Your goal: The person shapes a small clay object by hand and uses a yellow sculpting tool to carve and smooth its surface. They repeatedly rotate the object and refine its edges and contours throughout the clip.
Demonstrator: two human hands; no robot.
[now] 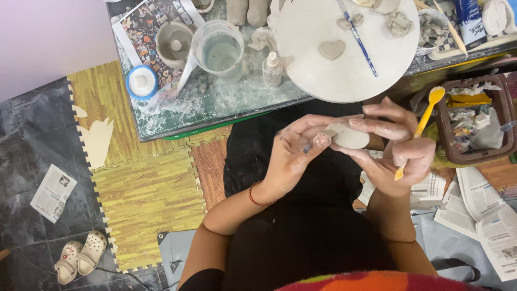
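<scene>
Two clay-smeared hands met above a dark lap: the left hand (pixel 299 148) pinched one flat clay disc (pixel 350 137), while the right hand (pixel 401 151) cupped it – also gripping one yellow tool (pixel 425 119). One clay heart (pixel 331 49) lay on one round board (pixel 301 32); two small shoes (pixel 81 263) sat on the floor.

1. You are wearing the only camera on your head, and it is looking almost straight down over your lap.
2. It is sitting close to your left hand (pixel 293 156) and right hand (pixel 401 148), which are filling the middle of the view just below the near edge of the glass tabletop (pixel 226 108).
3. It is facing forward across that tabletop, which is running along the top of the frame, its near left corner lying over the foam floor mats (pixel 145 199).
4. You are working with a single view, so no second one is sharing any part of the scene.
</scene>
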